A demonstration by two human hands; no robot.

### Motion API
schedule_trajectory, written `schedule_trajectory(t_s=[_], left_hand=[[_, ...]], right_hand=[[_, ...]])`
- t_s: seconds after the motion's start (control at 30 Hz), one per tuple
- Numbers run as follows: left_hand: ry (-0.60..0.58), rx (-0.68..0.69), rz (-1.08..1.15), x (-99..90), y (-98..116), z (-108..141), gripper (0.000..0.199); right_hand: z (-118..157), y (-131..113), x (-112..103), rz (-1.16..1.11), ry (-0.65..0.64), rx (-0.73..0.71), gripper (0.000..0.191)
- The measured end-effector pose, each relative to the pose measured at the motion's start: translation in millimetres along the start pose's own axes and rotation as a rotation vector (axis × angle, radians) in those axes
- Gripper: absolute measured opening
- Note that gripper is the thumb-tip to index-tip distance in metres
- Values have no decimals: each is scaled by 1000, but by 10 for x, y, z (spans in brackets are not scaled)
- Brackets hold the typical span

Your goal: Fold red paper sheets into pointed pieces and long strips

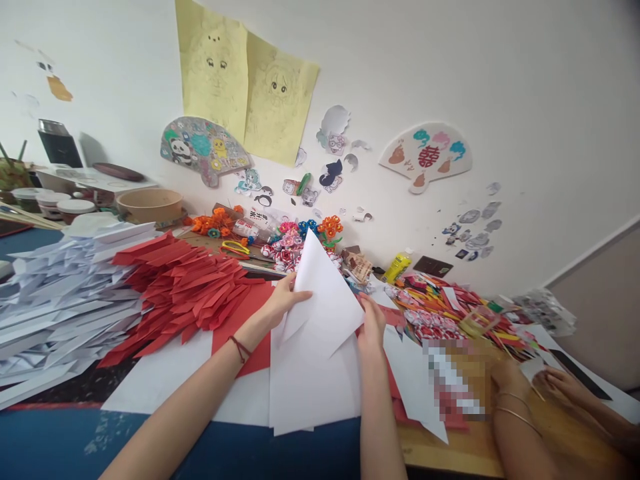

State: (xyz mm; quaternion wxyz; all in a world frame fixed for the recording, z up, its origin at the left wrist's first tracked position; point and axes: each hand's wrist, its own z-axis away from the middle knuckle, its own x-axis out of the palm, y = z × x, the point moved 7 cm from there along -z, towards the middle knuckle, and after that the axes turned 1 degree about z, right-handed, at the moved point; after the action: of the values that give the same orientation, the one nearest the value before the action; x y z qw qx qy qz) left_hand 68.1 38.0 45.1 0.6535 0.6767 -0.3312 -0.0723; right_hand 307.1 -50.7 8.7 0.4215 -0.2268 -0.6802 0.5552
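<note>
My left hand (281, 301) and my right hand (371, 325) hold a white paper sheet (325, 300) between them, folded up into a pointed triangle above the table. The left thumb and fingers pinch its left edge; the right hand grips its lower right side. Under the sheet lies a stack of flat white paper (305, 387) on a red sheet (240, 320). A red string band circles my left wrist.
A pile of folded red paper pieces (175, 287) and a pile of folded white ones (60, 300) lie at the left. Paper flowers (295, 243), scissors (235, 248) and a bowl (149, 203) stand by the wall. Another person's hands (545, 387) work at the right among colourful scraps.
</note>
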Motion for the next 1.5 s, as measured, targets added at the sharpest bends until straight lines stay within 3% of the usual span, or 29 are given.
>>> schedule_trajectory(t_s=[0.2,0.3,0.47,0.57,0.73,0.87,1.07,1.23,1.37,1.5], left_hand=[[-49,-75,-55,64,-1,47,65],[-59,-77,-85,79,32,58,64],[-64,-53,-83,65,110,74,56],[0,-18,10,6,147,61,48],[150,-121,217,-128,45,-5,47],[123,-76,322,-175,86,-68,57],[73,77,227,-204,251,-60,64],[212,188,89,-328,265,-50,52],[379,229,-42,-478,228,-40,40],[407,174,-102,-544,137,-66,34]], right_hand=[[71,-157,6,357,36,-182,31],[148,-222,83,474,-28,-219,36],[199,-199,227,377,-249,-259,43],[172,-149,223,285,-305,-249,43],[119,-164,73,118,-160,-194,46],[110,-191,-52,12,-25,-149,46],[99,-164,-97,-34,-32,-123,36],[103,-176,-135,-61,33,-81,37],[135,-166,-388,-137,264,-1,32],[173,-122,-635,-172,438,58,24]])
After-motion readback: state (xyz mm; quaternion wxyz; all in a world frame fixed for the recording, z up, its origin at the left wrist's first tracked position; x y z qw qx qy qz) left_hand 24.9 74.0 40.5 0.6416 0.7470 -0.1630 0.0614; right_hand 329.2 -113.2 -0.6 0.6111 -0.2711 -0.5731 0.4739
